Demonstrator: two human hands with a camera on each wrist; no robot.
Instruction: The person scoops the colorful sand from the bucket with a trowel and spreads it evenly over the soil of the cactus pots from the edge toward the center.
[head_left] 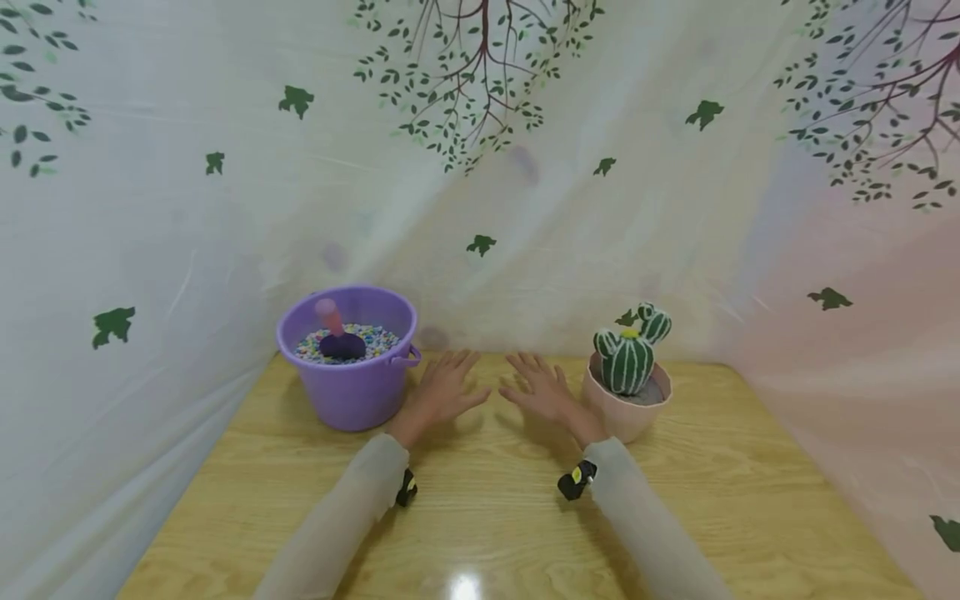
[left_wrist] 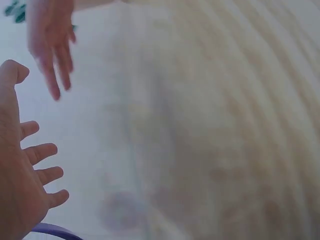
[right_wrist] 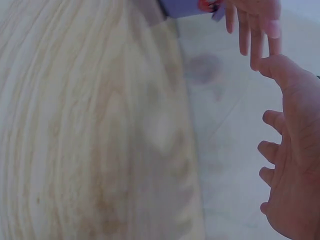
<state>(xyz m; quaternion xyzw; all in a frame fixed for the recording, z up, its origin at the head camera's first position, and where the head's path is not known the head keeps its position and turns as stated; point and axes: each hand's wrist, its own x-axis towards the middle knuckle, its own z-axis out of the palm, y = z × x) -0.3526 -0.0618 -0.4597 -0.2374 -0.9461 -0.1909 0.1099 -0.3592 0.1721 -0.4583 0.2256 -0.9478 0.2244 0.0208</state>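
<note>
My left hand (head_left: pixel 447 389) is held out over the table with its fingers spread, just right of a purple bucket (head_left: pixel 352 396). Small multicoloured beads (head_left: pixel 382 340) fill part of the bucket, and a scoop with a pink handle (head_left: pixel 328 317) and dark blade stands in them. My right hand (head_left: pixel 543 392) mirrors the left, fingers spread, holding nothing. Beside it, to the right, is a pink pot (head_left: pixel 622 412) with grey filling and a knitted green cactus (head_left: pixel 628 367). Both wrist views show the palms (left_wrist: pixel 20 170) bare.
The wooden table (head_left: pixel 480 517) ends at a pale curtain (head_left: pixel 525 283) printed with leaves and branches, which also hangs along both sides. A dark wrist device (head_left: pixel 576 481) sits at the right cuff, another (head_left: pixel 406 488) at the left.
</note>
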